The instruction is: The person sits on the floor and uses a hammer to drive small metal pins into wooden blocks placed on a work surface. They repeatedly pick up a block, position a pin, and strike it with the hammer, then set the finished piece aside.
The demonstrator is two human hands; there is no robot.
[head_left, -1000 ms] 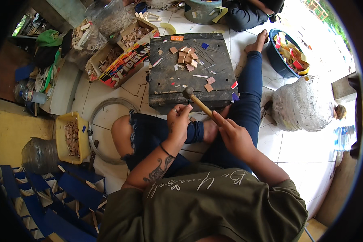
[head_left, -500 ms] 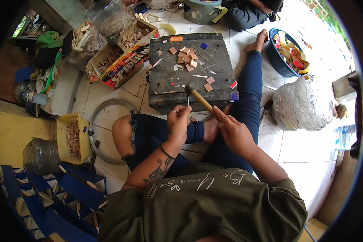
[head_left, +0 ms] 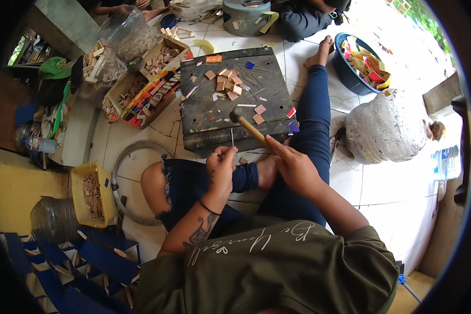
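My left hand (head_left: 221, 166) is closed, its thumb and fingers pinching a thin metal rod (head_left: 233, 137) that points up in front of the block. In my right hand (head_left: 300, 171) is the wooden handle of a hammer (head_left: 251, 130), with the forefinger stretched along it. The hammer's dark head hangs just above the rod's tip, apart from it, near the front edge of a dark block (head_left: 204, 118). Small brown wooden squares (head_left: 227, 81) lie piled on the block. Several thin rods (head_left: 254, 79) and coloured scraps are scattered beside the pile.
At the left are a printed cardboard box (head_left: 152, 99) of wood pieces, a coil of wire (head_left: 121, 167), a yellow tub (head_left: 110, 204) and blue pieces (head_left: 102, 246). A blue basin (head_left: 343, 68) and a wrapped bundle (head_left: 384, 128) stand right. Another person (head_left: 293, 21) sits at the far side.
The whole view has shifted and turned slightly. The hammer head has risen a little relative to the block and stands farther from the rod's tip. Both hands keep their holds.
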